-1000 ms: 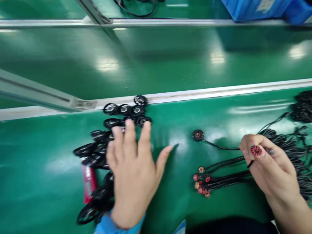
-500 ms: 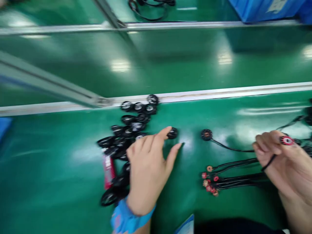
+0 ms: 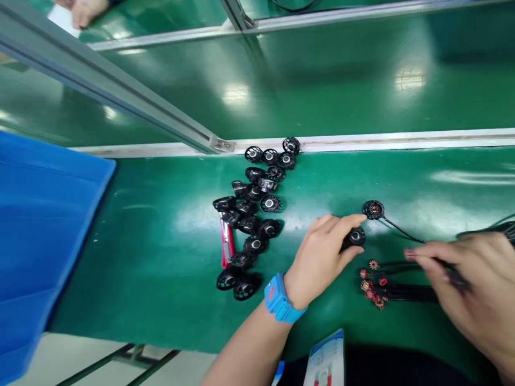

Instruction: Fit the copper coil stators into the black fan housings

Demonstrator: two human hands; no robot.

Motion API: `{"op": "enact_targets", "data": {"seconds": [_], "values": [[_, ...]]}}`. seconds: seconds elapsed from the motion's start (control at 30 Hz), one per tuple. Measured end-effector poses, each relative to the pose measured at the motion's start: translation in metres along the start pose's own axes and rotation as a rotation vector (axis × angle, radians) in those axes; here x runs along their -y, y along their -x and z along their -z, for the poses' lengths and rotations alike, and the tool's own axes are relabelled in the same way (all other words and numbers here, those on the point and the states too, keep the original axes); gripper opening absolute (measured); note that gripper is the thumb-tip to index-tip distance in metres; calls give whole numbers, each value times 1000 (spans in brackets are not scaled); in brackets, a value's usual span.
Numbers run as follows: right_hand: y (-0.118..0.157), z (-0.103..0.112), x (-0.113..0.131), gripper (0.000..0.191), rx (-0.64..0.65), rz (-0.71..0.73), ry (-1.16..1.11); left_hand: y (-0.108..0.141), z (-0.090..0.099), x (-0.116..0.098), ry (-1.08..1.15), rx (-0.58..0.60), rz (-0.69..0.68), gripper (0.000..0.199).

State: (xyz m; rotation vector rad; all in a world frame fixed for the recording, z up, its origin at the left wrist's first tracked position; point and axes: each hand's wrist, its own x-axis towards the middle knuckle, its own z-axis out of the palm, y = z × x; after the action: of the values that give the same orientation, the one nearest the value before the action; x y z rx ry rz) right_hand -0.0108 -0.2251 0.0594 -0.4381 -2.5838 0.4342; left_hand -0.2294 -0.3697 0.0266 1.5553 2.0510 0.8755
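My left hand (image 3: 322, 254), with a blue watch on its wrist, pinches a small black motor housing (image 3: 356, 236) between thumb and fingers. Its round end faces right. Opposite, my right hand (image 3: 469, 284) is closed on a small red motor stator (image 3: 410, 254) with a black cable, and it is somewhat blurred. The stator points toward the housing, with a gap between them. Just beyond, a black housing with a copper-coloured stator (image 3: 374, 209) inside lies on the green table, its cable running right. Several loose stators (image 3: 372, 289), red and copper, lie bunched below with their cables.
Several black wheel-like housings (image 3: 256, 244) are heaped left of my hands, partly over a red-handled tool (image 3: 227, 244). A metal post (image 3: 161, 110) and a white ledge (image 3: 362, 138) bound the table. A blue sheet (image 3: 44, 236) covers the left. Another person's hand (image 3: 86, 12) is at top left.
My left hand has closed on a black housing and carried it right, away from the heap. My right hand has turned so the red stator points left. The view has shifted left.
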Motion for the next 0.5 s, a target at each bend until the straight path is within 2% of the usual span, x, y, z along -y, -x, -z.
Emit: {"op": "enact_targets", "data": {"seconds": [0.1,0.23,0.37,0.5], "values": [[-11,-9,15,19,90,121,182,-3,-16,-6,192,55,-34,66],[-13,-16,15,18,188,194,289,-6,-26,-9,273,77,-10,67],[-19,-11,13,13,218,316,384,-7,-30,-10,279,65,-9,65],[-28,-3,14,20,294,409,426,-7,-35,-14,295,61,-38,61]]}}
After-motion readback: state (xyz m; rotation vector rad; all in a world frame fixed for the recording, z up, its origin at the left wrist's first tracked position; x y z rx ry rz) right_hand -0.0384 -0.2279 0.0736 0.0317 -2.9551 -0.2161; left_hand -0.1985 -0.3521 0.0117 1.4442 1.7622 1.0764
